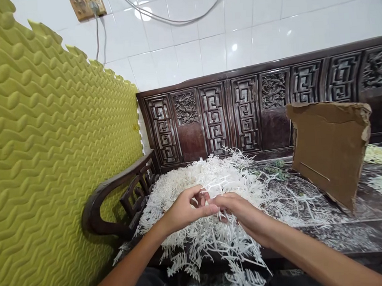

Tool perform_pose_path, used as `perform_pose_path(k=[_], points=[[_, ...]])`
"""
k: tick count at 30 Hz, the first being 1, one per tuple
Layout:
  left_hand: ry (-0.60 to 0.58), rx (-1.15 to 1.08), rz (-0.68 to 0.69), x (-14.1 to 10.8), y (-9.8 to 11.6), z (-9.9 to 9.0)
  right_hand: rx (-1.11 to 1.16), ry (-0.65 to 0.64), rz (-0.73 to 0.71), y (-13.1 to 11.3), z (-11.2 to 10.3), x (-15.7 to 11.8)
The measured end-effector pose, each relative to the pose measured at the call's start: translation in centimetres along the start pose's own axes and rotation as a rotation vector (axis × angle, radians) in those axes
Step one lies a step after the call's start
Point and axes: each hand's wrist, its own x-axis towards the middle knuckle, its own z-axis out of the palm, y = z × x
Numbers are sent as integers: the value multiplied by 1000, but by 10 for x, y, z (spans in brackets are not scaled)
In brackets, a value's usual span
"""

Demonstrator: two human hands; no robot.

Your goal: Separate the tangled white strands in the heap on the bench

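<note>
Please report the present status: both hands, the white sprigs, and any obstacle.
Left hand and right hand close together, grip contents unclear. White sprigs heaped beneath. Cardboard off to right, not blocking.

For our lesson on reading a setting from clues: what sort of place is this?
Probably a room in a home: a carved dark wooden bench stands before a white tiled wall, with a yellow-green interlocking foam mat upright beside it.

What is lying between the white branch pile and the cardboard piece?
Green sprigs and stray white sprigs lie there on the bench, in the head view.
</note>
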Motion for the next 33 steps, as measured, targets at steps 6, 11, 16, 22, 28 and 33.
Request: perform_pose_path(k=[6,11,16,22,28,33], points=[[-93,-31,53,-4,-2,1,-94,-146,14,-2,0,-2],[-156,-74,84,-8,-5,1,-128,-177,88,6,-6,-2],[-168,-102,60,-11,2,2,-177,-248,48,6,-6,-1],[2,-500,-18,-8,7,14,74,-153,40,-5,3,-7],[243,-861,-113,-6,28,34,372,-152,-3,-5,17,-9],[284,-921,-129,-8,46,40,574,-89,-43,-2,24,-8]])
